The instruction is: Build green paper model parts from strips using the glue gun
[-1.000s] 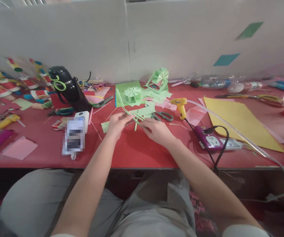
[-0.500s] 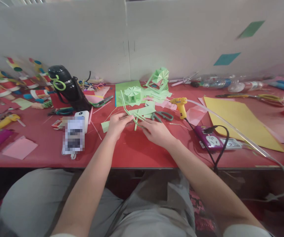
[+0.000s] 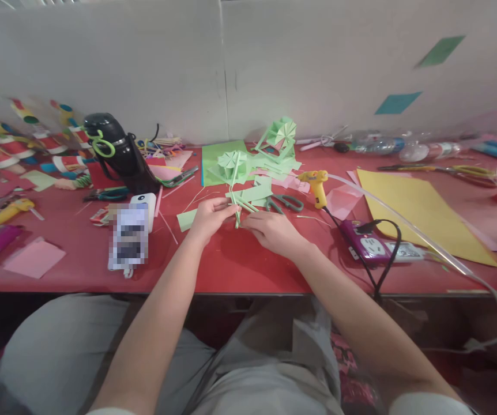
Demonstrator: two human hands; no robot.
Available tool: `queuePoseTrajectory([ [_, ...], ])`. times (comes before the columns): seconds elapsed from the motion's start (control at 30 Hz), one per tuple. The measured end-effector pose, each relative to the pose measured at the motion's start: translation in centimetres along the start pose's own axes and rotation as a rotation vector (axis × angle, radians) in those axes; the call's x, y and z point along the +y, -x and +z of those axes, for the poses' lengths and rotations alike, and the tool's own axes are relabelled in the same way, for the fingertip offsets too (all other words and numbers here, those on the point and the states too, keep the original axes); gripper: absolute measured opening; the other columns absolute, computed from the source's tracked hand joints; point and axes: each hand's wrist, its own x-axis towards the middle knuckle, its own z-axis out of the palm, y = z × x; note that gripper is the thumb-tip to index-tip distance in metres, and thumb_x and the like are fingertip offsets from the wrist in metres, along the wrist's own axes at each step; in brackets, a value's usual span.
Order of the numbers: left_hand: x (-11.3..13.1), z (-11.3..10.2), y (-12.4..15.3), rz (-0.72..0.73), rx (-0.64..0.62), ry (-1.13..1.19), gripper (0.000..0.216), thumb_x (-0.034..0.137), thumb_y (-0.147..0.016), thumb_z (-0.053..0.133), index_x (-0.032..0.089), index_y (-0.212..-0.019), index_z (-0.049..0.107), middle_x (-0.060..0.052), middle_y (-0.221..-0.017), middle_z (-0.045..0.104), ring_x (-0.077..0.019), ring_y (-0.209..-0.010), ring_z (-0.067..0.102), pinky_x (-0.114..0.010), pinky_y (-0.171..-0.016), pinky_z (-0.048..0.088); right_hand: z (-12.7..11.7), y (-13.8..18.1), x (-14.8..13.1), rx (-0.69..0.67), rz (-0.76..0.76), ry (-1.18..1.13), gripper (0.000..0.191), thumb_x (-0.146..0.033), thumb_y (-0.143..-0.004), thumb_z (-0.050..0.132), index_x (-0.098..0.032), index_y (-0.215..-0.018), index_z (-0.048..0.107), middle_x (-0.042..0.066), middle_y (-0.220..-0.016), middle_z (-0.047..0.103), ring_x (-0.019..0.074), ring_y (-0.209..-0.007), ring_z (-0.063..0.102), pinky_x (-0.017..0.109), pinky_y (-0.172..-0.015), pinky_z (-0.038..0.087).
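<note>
My left hand [image 3: 207, 217] and my right hand [image 3: 270, 231] meet over the red table [image 3: 240, 262], both pinched on a frame of thin green paper sticks [image 3: 236, 196]. One long stick of it rises nearly upright from my left fingers. Just behind lie green paper strips [image 3: 255, 192], a folded green paper wheel [image 3: 232, 163] and a second green wheel on a stand [image 3: 281, 135].
Teal-handled scissors [image 3: 286, 202] and a yellow glue gun [image 3: 316, 185] lie right of my hands. Its black cord runs to a purple power strip [image 3: 367, 246]. A yellow sheet [image 3: 421, 210] lies far right. A black flask [image 3: 116, 151] and a phone [image 3: 130, 237] stand left.
The long green stick, which leaned away to the left, has swung up to nearly vertical as my left hand turned the frame. Both hands stay in the same place.
</note>
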Motion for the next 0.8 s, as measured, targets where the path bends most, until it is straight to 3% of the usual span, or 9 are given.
queuePoseTrajectory([
  [0.13,0.0,0.0,0.1,0.008,-0.036,-0.019,0.037,0.038,-0.066,0.083,0.015,-0.095,0.076,-0.011,-0.095,0.077,-0.0236,-0.086,0.071,-0.041,-0.084,0.058,0.0,0.1,0.1,-0.004,0.035,-0.069,0.014,-0.022,-0.093,0.059,-0.023,-0.101,0.071,0.004,-0.103,0.072,0.0186,-0.098,0.065,0.026,-0.078,0.045],
  [0.27,-0.2,-0.1,0.0,0.010,-0.035,-0.037,0.038,0.039,-0.068,0.082,0.016,-0.098,0.075,-0.010,-0.097,0.076,-0.0231,-0.085,0.070,-0.038,-0.080,0.057,-0.1,0.2,0.3,0.023,0.039,-0.149,0.022,-0.040,-0.094,0.061,-0.024,-0.105,0.070,0.006,-0.102,0.071,0.0188,-0.095,0.065,0.027,-0.079,0.047],
  [0.43,-0.8,-1.2,-0.9,0.073,0.151,-0.031,0.034,0.040,-0.069,0.080,0.016,-0.092,0.074,-0.007,-0.088,0.074,-0.0214,-0.081,0.068,-0.036,-0.077,0.056,0.1,0.2,0.8,0.120,0.110,-0.140,0.023,-0.023,-0.099,0.048,-0.022,-0.105,0.070,0.007,-0.106,0.073,0.0196,-0.095,0.067,0.028,-0.076,0.047],
  [0.57,-1.4,-2.5,-1.9,0.155,0.310,-0.179,0.025,0.040,-0.073,0.075,0.017,-0.080,0.069,-0.005,-0.078,0.070,-0.0236,-0.082,0.068,-0.036,-0.079,0.054,0.2,0.1,0.9,0.207,0.196,-0.107,0.023,-0.019,-0.095,0.049,-0.021,-0.102,0.071,0.007,-0.103,0.074,0.0201,-0.089,0.067,0.027,-0.068,0.045],
  [0.7,-1.7,-3.0,-2.2,0.340,0.504,-0.415,0.028,0.029,-0.072,0.075,0.017,-0.097,0.070,-0.014,-0.114,0.067,-0.0304,-0.120,0.058,-0.039,-0.101,0.046,0.2,0.0,0.6,0.321,0.289,-0.081,0.023,-0.021,-0.095,0.049,-0.021,-0.101,0.071,0.006,-0.097,0.074,0.0195,-0.083,0.067,0.026,-0.062,0.042],
  [0.8,-1.6,-2.8,-1.8,0.421,0.555,-0.457,0.040,0.027,-0.074,0.073,0.017,-0.112,0.067,-0.017,-0.132,0.057,-0.0294,-0.126,0.053,-0.038,-0.102,0.045,0.3,0.0,0.4,0.390,0.333,-0.069,0.024,-0.024,-0.096,0.048,-0.021,-0.101,0.071,0.007,-0.093,0.073,0.0193,-0.078,0.066,0.027,-0.061,0.042],
])
